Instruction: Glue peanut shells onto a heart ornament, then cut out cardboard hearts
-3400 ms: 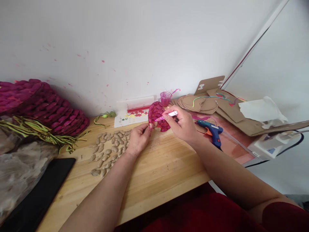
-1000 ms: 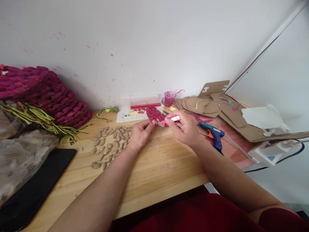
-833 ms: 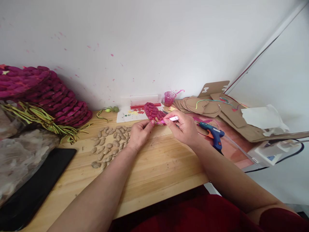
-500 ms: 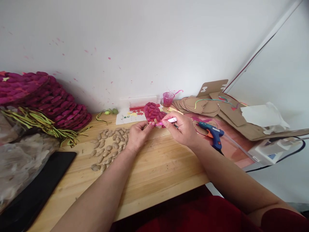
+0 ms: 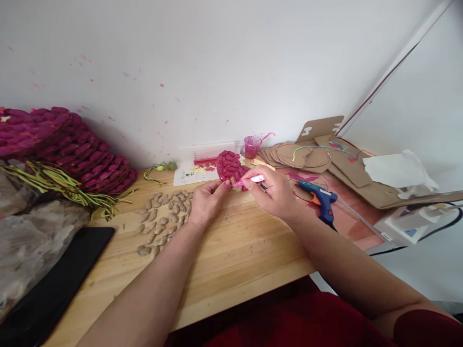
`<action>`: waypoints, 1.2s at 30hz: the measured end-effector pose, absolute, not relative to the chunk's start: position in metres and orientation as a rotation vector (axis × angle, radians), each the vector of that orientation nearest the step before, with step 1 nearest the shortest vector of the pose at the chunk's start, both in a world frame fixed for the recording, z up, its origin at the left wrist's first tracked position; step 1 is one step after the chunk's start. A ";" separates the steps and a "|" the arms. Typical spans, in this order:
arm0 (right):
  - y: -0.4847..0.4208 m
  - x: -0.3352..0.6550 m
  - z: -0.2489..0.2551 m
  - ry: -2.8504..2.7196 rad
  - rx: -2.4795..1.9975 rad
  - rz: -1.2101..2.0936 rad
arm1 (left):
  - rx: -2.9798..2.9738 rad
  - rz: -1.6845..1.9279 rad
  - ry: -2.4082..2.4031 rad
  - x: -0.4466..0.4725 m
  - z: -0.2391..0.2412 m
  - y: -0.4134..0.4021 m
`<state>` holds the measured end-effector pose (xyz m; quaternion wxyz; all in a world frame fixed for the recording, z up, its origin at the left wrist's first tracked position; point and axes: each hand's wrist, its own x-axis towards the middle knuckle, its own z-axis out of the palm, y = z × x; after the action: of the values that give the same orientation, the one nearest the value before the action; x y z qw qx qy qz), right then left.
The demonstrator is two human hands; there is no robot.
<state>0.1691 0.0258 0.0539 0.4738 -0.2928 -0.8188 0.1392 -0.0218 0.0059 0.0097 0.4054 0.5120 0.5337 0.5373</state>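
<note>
My left hand [image 5: 207, 201] pinches the lower edge of a magenta-painted, shell-covered piece [image 5: 229, 167] and holds it tilted up off the wooden table [image 5: 231, 255]. My right hand [image 5: 275, 193] is closed on a small white-handled brush [image 5: 253, 180] whose pink tip touches the bottom of the piece. A spread of unpainted peanut shells [image 5: 164, 220] lies just left of my left hand. A small plastic cup of pink paint [image 5: 251, 146] stands behind the piece by the wall.
A blue glue gun [image 5: 320, 198] lies right of my right hand. Cardboard cut-outs [image 5: 300, 154] and white paper [image 5: 398, 168] sit at the right. Stacked magenta pieces [image 5: 72, 154], green strips [image 5: 54, 183], a black tray [image 5: 47, 294] and a sticker sheet [image 5: 193, 172] are at the left and back.
The magenta piece was tipped lower a second ago and now stands more upright. My right hand has shifted slightly left along its lower edge with the brush.
</note>
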 end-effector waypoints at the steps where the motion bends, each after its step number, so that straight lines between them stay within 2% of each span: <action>1: 0.025 0.169 0.055 -2.018 -0.716 0.327 | 1.300 1.357 1.345 -0.022 0.010 0.006; 36: 0.039 0.178 0.052 -1.918 -0.834 0.482 | 1.266 1.325 1.323 -0.025 0.007 0.008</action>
<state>0.1784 0.0386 0.0516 0.4775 -0.3417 -0.7851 0.1973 -0.0251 0.0077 0.0069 0.4264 0.5065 0.5295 0.5304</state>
